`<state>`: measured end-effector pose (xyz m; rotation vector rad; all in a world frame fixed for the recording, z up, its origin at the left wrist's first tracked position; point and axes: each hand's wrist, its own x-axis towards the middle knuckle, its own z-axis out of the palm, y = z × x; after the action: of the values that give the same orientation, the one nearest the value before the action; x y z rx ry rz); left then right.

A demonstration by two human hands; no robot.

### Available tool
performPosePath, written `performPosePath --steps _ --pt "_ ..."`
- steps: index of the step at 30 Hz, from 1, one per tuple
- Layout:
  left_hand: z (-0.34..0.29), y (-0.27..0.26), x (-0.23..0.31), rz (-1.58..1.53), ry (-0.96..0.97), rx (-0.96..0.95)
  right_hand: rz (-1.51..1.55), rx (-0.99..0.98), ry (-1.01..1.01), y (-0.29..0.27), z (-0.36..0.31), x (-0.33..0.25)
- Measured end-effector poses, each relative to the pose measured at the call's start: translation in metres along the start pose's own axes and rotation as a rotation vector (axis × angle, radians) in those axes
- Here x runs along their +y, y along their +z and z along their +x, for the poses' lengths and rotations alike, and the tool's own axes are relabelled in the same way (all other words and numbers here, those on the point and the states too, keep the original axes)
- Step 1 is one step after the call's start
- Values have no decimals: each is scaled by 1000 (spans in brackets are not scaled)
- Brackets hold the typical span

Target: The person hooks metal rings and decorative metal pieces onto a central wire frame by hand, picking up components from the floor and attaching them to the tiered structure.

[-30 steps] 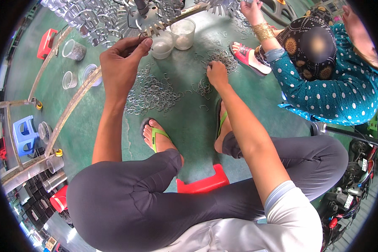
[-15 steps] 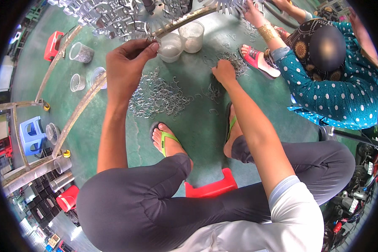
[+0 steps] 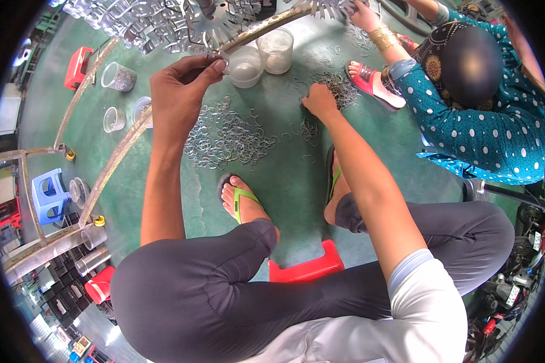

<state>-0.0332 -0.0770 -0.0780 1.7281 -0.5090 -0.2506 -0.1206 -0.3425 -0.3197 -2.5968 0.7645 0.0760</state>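
My left hand (image 3: 178,91) is raised at the lower edge of a hanging cluster of shiny metal parts (image 3: 157,27). Its thumb and fingertips pinch a small silver metal piece (image 3: 225,59), whose exact kind is too small to tell. My right hand (image 3: 321,101) is closed, fingers curled down, just left of a pile of wire hooks (image 3: 340,89). Whatever its fingertips hold is hidden. A wider heap of bent wire hooks (image 3: 227,138) lies on the green floor below my left hand, and a few loose hooks (image 3: 307,130) lie below my right.
Two clear plastic tubs (image 3: 246,68) (image 3: 275,51) stand beneath the hanging parts. A co-worker in a dotted teal top (image 3: 472,130) sits at the right, hands at the rack. A rusty metal frame (image 3: 118,154) runs along the left, near a blue stool (image 3: 49,195). A red stool (image 3: 306,266) is under me.
My right hand has shifted slightly to the left beside the hook pile. My left hand keeps its pinch at the hanging parts, almost unmoved.
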Motion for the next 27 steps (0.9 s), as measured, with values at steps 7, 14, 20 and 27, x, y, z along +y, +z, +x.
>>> performPosePath --steps 7,14,20,27 --pt "3 -5 -1 0 -21 -3 27 3 49 -4 -7 -2" --pt "7 -6 -1 -7 -32 1 249 210 -45 -8 -19 2" --pt "8 -1 1 21 -19 2 703 375 -159 -42 -39 -49" --pt "15 1 -1 48 -11 4 1150 372 -522 -99 -59 -142"
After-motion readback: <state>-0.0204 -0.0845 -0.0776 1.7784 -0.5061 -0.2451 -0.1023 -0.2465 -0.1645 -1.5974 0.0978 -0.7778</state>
